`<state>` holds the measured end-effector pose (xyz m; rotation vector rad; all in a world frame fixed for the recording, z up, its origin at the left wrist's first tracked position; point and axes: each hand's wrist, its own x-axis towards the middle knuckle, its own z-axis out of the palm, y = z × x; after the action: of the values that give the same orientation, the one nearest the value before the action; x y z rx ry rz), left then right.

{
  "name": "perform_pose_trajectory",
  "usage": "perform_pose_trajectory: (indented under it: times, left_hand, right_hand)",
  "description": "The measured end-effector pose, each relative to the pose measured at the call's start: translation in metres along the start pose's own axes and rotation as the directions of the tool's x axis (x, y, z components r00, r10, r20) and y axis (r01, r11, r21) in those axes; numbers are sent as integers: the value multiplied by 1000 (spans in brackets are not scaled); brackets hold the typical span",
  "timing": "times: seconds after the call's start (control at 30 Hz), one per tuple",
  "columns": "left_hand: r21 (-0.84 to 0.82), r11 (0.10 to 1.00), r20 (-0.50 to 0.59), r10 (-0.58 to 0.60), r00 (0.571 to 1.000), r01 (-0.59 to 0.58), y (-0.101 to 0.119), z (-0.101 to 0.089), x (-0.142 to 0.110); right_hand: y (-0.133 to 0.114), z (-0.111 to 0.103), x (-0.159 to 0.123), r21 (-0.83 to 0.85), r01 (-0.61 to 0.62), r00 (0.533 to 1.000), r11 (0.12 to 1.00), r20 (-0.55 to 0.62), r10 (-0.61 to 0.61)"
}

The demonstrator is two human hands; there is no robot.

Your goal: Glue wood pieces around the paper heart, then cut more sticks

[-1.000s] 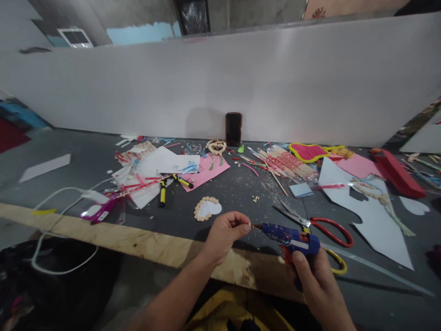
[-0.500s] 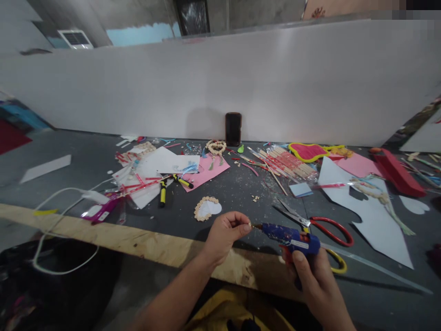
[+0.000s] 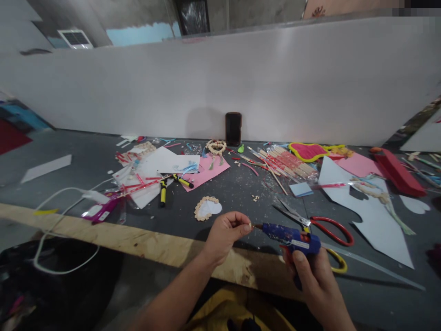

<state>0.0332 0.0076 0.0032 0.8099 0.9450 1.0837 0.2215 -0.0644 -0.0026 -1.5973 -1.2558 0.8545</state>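
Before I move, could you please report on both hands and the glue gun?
Right hand grips glue gun. Left hand pinched near nozzle; anything held too small to tell. Scissors close behind gun.

Two hands (image 3: 230,232), one glue gun (image 3: 289,238) and one glue stick (image 3: 372,263) are seen. On the bench (image 3: 237,197), one phone (image 3: 233,128), one bead-edged white piece (image 3: 207,208) and two pink sheets (image 3: 212,170) are counted.

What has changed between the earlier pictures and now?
The free end of the clear glue stick has drawn leftward, toward the glue gun. Nothing was taken hold of or let go: the right hand still grips the gun, the left hand stays near its nozzle.
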Motion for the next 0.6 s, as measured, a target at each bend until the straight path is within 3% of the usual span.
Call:
perform_pose_trajectory:
  times: [0.17,0.6]
  left_hand:
    - [6,1000,-2,2,1000,-2,0,0,0]
    - [3,1000,-9,14,1000,-14,-3,-2,1]
  right_hand:
    - [-11,2,-2,60,-63,998,996,-17,64]
    - [2,0,0,-63,59,998,996,13,-58]
